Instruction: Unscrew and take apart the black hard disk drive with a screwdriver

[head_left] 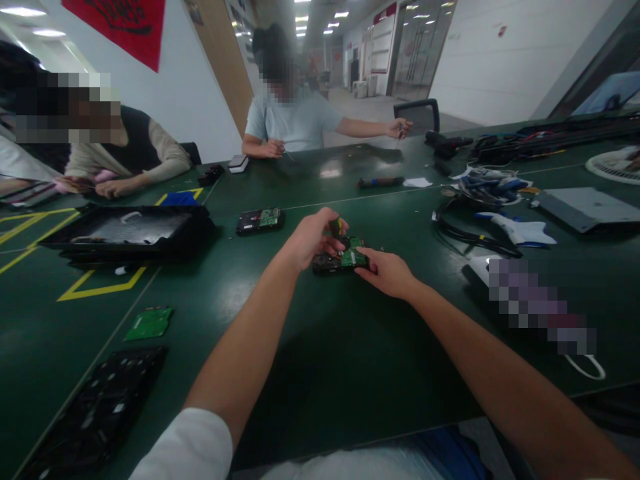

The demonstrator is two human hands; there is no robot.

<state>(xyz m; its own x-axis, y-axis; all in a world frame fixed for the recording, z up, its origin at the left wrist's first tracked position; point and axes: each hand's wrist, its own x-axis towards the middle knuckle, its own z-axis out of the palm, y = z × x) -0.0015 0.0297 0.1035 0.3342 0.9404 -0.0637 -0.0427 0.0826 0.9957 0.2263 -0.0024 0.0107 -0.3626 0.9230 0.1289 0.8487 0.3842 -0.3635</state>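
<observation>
A hard drive [327, 265] lies on the table in front of me, its green circuit board [353, 257] facing up. My left hand [317, 237] is closed round a screwdriver [338, 227] with a black-and-yellow handle, held upright over the drive. Its tip is hidden behind my fingers. My right hand [391, 272] grips the near right corner of the drive, thumb along its side. A second hard drive [260, 221], also board side up, rests beyond my left wrist.
At left are a black tray [125, 233], a loose green circuit board [149, 323] and a black panel [100, 407]. To the right lie cables [470, 233], gloves [520, 228], a grey metal box [590, 208] and a blurred-out phone-like item [540, 303]. Two people sit across the table.
</observation>
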